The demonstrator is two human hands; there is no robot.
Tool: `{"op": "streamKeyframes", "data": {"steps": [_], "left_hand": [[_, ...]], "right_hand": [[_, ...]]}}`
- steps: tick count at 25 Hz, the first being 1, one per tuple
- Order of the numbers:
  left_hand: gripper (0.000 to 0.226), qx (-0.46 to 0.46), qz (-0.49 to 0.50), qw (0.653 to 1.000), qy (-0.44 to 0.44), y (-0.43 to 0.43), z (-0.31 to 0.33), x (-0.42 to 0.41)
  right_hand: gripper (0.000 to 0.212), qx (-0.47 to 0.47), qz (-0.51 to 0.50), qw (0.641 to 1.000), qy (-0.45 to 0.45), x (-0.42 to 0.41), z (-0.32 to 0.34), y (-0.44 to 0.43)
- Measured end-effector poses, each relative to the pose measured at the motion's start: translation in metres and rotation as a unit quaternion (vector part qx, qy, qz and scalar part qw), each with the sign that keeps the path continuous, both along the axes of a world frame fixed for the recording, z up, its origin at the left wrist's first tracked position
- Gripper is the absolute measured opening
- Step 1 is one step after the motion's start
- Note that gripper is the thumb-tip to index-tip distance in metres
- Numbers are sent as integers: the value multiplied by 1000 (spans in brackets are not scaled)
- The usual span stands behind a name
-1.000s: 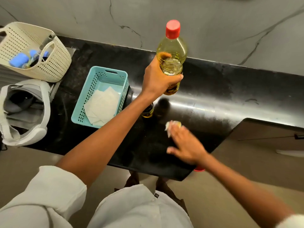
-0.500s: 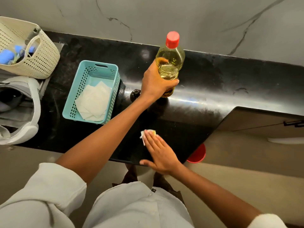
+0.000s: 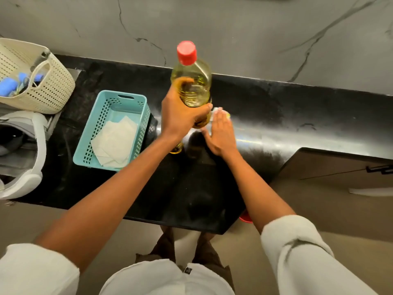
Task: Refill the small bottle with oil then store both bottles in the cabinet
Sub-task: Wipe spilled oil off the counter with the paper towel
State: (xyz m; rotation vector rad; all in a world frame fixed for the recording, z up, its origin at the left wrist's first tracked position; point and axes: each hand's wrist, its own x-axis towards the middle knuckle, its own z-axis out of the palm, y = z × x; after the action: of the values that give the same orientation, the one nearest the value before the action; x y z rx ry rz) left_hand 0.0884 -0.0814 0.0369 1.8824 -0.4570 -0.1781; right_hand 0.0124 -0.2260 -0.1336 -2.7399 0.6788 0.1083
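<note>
My left hand [image 3: 180,113] grips the big oil bottle [image 3: 192,81], clear with yellow oil and a red cap, and holds it lifted above the black counter [image 3: 297,116]. The small bottle [image 3: 177,148] stands on the counter under my left wrist; only its lower part shows. My right hand [image 3: 221,135] lies flat with straight fingers on a white tissue [image 3: 221,110], pressing it to the counter just right of the big bottle's base.
A teal basket [image 3: 89,143] with white tissues sits left of the bottles. A cream basket [image 3: 53,86] with blue items stands at the far left, above a white-and-grey headset [image 3: 32,162]. A cabinet door [image 3: 340,167] is at right, a red object [image 3: 245,217] below the counter edge.
My right hand slid the tissue from the counter's near part up to beside the big bottle. My left hand kept its hold on the big bottle, which stays raised.
</note>
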Motion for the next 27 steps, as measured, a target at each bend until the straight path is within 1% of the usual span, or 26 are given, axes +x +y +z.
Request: {"op": "streamKeyframes", "data": {"steps": [1,3,5,6,7,9,11,12,13,14,15,17,19,21,22,24,25,27], "left_hand": [[70,-4,7,1000,-6,2,4,8],[73,-4,20,1000,-18,6,14,24],[74,-1,24,999,-22,11,21,40],[74,-3,25,999,-22,15,23,48],[75,-4,28,999,-24,18,26,54],[75,-1,34,999,-22,24,27,66],[76,0,43,999,-18,31,27,73],[76,-2,46,999,-17,35,27,76],[76,-2,47,999,-17,38,27,79],[76,-2,48,999,-17,41,27,81],[75,-3,50,999,-18,44,28,83],[74,-4,53,998,-23,49,31,85],[74,1,53,998,-33,53,36,87],[74,-1,51,998,-36,55,41,89],[74,-3,49,998,-34,55,43,89],[73,-11,41,999,-28,51,45,86],[73,-15,35,999,-21,47,44,83],[74,-19,15,1000,-10,36,38,71]], "right_hand": [[86,2,39,999,-7,9,1,10],[82,12,111,994,-3,-2,2,38],[82,21,176,984,19,-47,3,53],[84,11,178,984,25,-73,2,50],[86,2,147,989,28,-96,-1,35],[90,-5,36,999,29,-105,-3,-13],[93,-4,-59,998,34,-70,-1,-51],[95,3,-93,995,27,-41,0,-59],[97,7,-105,994,19,-8,0,-59],[97,9,-91,996,14,24,0,-50],[96,5,-53,999,13,53,-1,-38],[90,-12,77,997,19,88,-2,-8],[84,-25,205,978,13,90,0,11],[79,-14,282,959,11,62,3,21],[77,-14,301,954,15,40,4,27],[76,-18,301,953,38,-7,2,33],[76,-23,281,958,49,-30,2,30],[77,-38,189,980,46,-68,2,5]]}}
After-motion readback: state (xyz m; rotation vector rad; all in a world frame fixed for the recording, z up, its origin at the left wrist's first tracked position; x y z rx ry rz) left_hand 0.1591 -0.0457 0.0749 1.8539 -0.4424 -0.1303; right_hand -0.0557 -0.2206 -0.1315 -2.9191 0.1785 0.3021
